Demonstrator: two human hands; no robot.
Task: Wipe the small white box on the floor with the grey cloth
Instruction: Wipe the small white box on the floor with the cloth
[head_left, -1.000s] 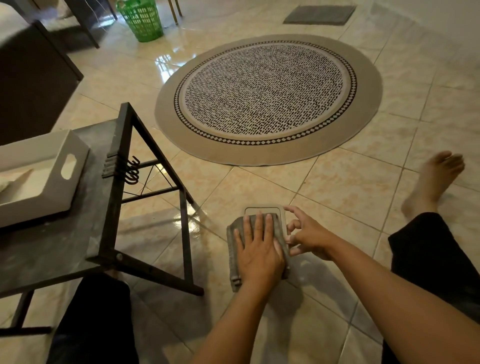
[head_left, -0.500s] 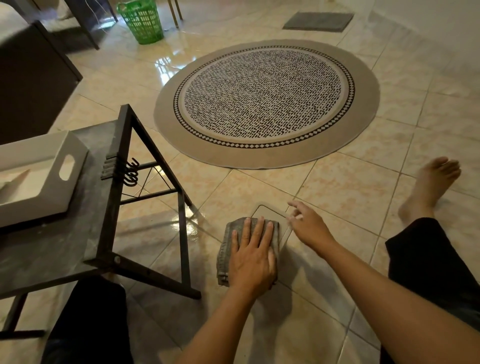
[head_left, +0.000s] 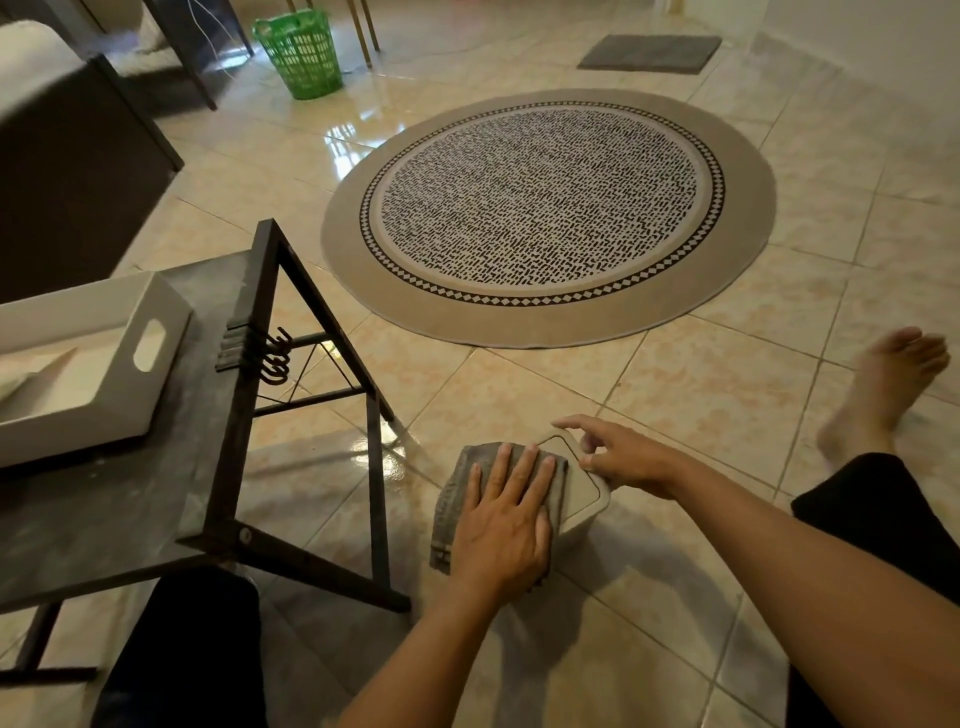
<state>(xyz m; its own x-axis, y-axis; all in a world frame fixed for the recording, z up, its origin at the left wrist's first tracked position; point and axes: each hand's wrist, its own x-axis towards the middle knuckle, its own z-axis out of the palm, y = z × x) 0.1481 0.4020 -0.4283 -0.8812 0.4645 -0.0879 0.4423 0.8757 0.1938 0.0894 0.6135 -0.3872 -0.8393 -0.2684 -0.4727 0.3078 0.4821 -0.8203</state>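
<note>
The small white box (head_left: 584, 491) lies on the tiled floor in front of me, turned so a corner points away. A folded grey cloth (head_left: 460, 488) covers its left part. My left hand (head_left: 506, 522) presses flat on the cloth, fingers spread. My right hand (head_left: 621, 454) rests on the box's right edge, fingertips holding its rim. Most of the box is hidden under the cloth and hands.
A low dark metal-framed table (head_left: 171, 499) stands at my left with a white tray (head_left: 104, 364) on it. A round patterned rug (head_left: 545, 213) lies ahead, with a green basket (head_left: 301, 52) and a grey mat (head_left: 649, 52) beyond. My bare foot (head_left: 883, 384) lies at the right.
The cloth under my left hand slid left and toward me, uncovering the box's right part. The box turned diagonal, and my right hand shifted along its right rim.
</note>
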